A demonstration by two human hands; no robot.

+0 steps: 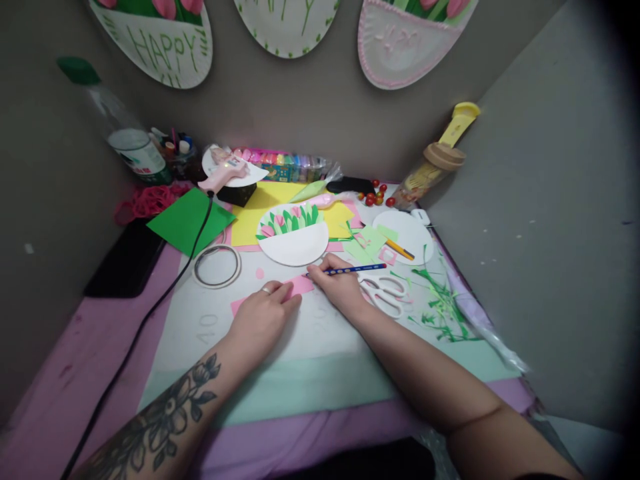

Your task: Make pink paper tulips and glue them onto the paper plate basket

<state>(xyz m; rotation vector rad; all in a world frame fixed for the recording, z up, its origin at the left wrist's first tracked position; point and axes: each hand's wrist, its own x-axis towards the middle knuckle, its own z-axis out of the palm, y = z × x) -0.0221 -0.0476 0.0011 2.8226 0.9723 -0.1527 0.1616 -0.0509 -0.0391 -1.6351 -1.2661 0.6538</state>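
My right hand (340,283) is closed around a dark blue pencil (357,269), its tip at the upper edge of a pink paper strip (301,285). My left hand (265,313), a ring on one finger, holds the strip down on the white sheet, fingers close together; part of the strip is hidden beneath it. Just beyond both hands lies a cut white paper plate (295,245) with pink paper tulips and green leaves. A small pink paper oval (259,273) lies above the left hand. White-handled scissors (384,293) rest beside the right hand.
A roll of tape (217,266), green paper (190,220) and a pink glue gun (223,175) with a black cord are left. Green scraps (445,310) and an orange cutter (399,249) lie right. A bottle (137,153) and a tumbler (425,177) stand behind.
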